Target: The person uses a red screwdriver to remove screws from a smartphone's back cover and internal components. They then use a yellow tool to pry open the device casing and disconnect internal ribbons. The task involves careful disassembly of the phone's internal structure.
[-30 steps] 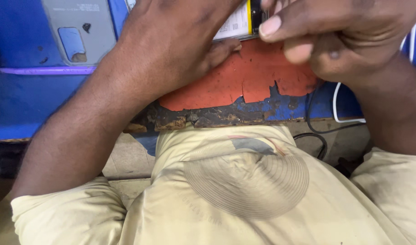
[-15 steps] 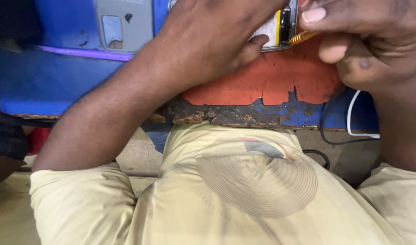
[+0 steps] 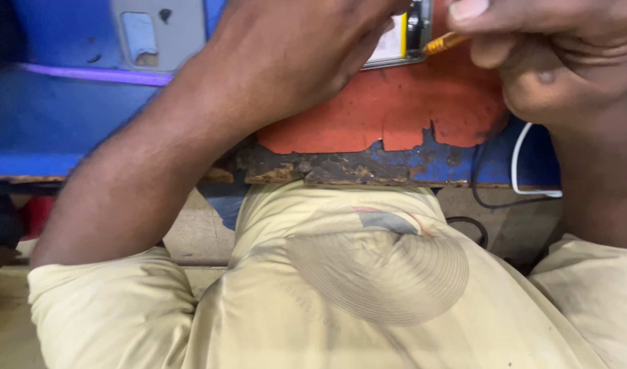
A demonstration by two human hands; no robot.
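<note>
Left hand (image 3: 293, 61) fingers clamping a half-hidden phone (image 3: 402, 37), right hand (image 3: 553, 55) pinching a yellow tool (image 3: 442, 44), tip hidden.

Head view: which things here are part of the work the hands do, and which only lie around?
In use:
left hand on the flat device
right hand pinching a thin orange-tipped tool
orange mat under them

Lying about:
grey panel
white cable
black cable

A small flat device (image 3: 395, 42) lies on a mat (image 3: 395, 113) atop the workbench (image 3: 88, 130), between both hands.
</note>
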